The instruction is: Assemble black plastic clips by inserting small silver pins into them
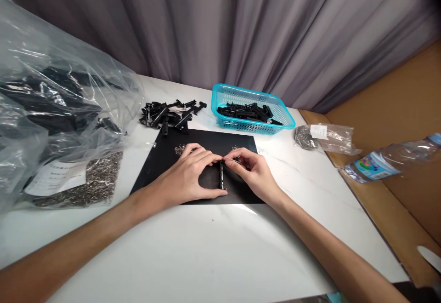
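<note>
A narrow black plastic part (222, 176) lies lengthwise on the black mat (151, 165). My left hand (186, 174) spans it, thumb at the near end and fingertips at the far end, gripping it from both ends. At the part's far end, my right hand (250, 169) pinches a thin, pin-like metal piece (232, 159) between thumb and forefinger. What exactly the metal piece is cannot be made out. Small piles of metal bits (179, 149) lie on the mat behind the hands, partly covered by them.
Behind the mat is a heap of black plastic parts (165, 115). A blue basket (253, 92) holds more. Large clear bags (62, 64) and a bag of metal pieces (103, 179) fill the left. At right are a small bag (332, 140) and a plastic bottle (377, 167).
</note>
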`<state>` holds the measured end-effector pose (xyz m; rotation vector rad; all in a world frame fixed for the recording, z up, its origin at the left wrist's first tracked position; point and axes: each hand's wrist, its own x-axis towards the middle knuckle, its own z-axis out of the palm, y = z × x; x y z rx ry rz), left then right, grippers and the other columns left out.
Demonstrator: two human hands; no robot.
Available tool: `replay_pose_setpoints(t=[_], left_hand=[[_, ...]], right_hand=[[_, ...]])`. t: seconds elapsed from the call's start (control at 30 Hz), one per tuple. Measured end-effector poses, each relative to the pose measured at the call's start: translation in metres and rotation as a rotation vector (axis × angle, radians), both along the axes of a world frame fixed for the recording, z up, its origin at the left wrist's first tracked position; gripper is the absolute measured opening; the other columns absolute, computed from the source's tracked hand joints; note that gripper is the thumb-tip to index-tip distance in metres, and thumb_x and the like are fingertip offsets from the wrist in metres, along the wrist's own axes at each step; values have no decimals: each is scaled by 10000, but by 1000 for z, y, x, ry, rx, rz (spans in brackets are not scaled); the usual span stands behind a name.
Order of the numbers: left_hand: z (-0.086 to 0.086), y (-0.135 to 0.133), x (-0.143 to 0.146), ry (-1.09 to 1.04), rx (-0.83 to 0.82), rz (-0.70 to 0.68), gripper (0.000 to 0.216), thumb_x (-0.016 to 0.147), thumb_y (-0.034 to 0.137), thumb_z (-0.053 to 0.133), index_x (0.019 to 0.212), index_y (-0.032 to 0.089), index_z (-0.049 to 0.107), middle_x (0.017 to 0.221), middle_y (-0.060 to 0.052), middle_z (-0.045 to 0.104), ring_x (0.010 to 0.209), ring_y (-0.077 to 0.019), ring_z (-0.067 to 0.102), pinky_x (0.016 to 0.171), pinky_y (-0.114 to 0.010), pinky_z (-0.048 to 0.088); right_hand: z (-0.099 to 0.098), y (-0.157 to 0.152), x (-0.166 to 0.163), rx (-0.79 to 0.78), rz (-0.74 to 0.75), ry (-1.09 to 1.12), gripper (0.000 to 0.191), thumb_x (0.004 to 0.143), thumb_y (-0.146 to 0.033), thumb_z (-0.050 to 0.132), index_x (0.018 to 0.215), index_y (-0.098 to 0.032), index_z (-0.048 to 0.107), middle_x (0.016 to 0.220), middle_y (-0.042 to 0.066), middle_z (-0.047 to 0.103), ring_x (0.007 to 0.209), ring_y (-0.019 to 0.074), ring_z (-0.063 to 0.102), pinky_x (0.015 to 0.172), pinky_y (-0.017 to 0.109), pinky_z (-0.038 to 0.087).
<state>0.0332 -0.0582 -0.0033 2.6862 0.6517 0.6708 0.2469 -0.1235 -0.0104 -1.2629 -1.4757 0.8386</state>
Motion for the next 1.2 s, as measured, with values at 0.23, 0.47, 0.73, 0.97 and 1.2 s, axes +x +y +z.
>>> replay_pose_setpoints(t=[0.23,0.47,0.73,0.97,1.2], left_hand=[[-3,2,1,-2,-54,16,651,743,633,816,1201,197,657,1029,-46,695,1099,-287,527,1013,-423,388],[-4,6,1,12,-153,49,689,696,650,842,1227,245,673,1029,-32,686,1103,-285,513,975,-407,419],[-3,6,5,-19,-178,45,630,666,615,874,1148,247,702,998,-29,686,1097,-288,532,974,-409,430],[-2,6,7,-15,-181,54,601,648,607,883,1098,244,715,984,-27,696,1143,-306,519,1022,-437,424],[-1,2,2,0,-50,67,666,696,611,854,1218,229,693,1051,-36,737,1164,-319,527,1078,-477,378]], right_hand=[[-2,8,3,-97,-18,184,312,770,-438,854,921,-187,747,898,16,716,599,98,420,549,262,323],[5,11,6,-166,0,219,378,700,-461,899,915,-183,758,883,14,716,609,94,445,557,260,338],[9,14,6,-195,30,189,444,655,-536,908,841,-174,731,797,10,697,606,103,468,543,264,320],[11,20,5,-215,71,129,465,661,-567,892,808,-177,687,747,-1,675,561,96,425,528,262,293],[18,6,2,-3,-78,-66,423,967,-569,614,793,-191,694,782,21,651,718,162,580,693,311,457]])
